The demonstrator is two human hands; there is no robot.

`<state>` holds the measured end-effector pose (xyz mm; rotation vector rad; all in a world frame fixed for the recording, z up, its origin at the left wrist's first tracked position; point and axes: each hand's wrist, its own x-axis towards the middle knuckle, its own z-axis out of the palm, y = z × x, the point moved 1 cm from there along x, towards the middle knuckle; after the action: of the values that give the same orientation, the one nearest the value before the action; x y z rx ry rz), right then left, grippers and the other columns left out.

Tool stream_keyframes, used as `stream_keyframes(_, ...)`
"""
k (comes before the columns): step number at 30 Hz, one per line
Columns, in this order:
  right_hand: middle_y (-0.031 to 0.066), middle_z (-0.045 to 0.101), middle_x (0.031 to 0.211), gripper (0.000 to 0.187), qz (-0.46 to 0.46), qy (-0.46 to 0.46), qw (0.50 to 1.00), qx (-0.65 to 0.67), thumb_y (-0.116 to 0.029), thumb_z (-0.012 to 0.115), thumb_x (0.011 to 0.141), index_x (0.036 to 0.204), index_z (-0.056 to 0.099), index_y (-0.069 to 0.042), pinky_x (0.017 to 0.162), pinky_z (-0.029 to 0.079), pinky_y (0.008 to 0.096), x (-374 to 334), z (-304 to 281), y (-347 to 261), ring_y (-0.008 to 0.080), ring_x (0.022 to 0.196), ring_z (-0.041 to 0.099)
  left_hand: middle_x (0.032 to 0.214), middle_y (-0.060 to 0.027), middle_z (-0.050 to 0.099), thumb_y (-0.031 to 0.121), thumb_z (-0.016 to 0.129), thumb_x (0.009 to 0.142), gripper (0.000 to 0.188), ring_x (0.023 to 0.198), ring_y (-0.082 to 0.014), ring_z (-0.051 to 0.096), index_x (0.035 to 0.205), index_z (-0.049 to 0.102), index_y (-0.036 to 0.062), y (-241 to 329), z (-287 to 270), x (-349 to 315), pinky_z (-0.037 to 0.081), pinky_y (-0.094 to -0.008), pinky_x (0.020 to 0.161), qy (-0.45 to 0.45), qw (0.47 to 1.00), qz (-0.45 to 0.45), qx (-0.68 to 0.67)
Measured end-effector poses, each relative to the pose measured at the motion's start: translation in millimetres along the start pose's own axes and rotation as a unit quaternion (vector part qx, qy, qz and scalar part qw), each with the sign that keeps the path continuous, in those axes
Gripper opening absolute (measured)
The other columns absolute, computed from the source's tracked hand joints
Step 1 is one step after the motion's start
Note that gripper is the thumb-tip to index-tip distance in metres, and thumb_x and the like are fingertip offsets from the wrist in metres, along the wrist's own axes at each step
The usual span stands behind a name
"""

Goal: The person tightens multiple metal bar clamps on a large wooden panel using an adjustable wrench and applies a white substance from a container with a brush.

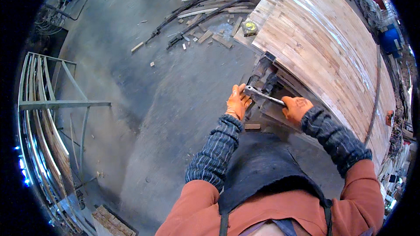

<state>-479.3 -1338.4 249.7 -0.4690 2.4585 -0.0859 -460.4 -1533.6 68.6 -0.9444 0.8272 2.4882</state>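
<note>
Both hands wear orange gloves and meet on a long silver metal wrench [264, 95] that lies slanted across a dark metal clamp [262, 78]. The left hand [237, 102] is curled around the head end of the wrench, where it sits on the clamp, fingers pressed against the tool. The right hand [295, 108] is closed tight around the handle end, further right and slightly nearer. Striped dark sleeves cover both forearms.

The clamp is fixed to the near left edge of a large panel of glued pale wooden strips [323, 48], which fills the right side of the scene and runs away to the far right. A yellow tape measure [250, 27] rests at the far left corner of that panel. Loose wood offcuts [205, 15] and dark metal bars are scattered over the grey concrete floor [144, 105] at the far side. On the left stands a grey metal rack [48, 105] holding boards on edge.
</note>
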Motion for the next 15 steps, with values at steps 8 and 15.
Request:
stream_keyframes(8, 0.0219, 0.068, 0.093, 0.029, -0.047, -0.127, 0.979, -0.156, -0.018, 0.054, 0.083, 0.104, 0.064, 0.0, 0.078, 0.053, 0.0436, 44, -58, -49, 0.0369, 0.092, 0.066, 0.113, -0.0105, 0.062, 0.052, 0.044, 0.095, 0.05, 0.099, -0.0296, 0.062, 0.127, 0.052, 0.0144, 14, 15, 22, 0.052, -0.0487, 0.086, -0.023, 0.991, -0.114, -0.059)
stream_keyframes(15, 0.0219, 0.066, 0.086, 0.02, -0.014, -0.038, 0.998, 0.044, -0.019, 0.055, 0.083, 0.097, 0.052, -0.005, 0.07, 0.05, 0.0486, 27, 75, 30, 0.0406, 0.083, 0.065, 0.086, -0.0078, 0.067, 0.034, 0.05, 0.093, 0.032, 0.078, -0.0214, 0.065, 0.105, 0.058, 0.0058, 2, 9, 48, 0.053, -0.0382, 0.066, -0.023, 0.992, -0.065, 0.109)
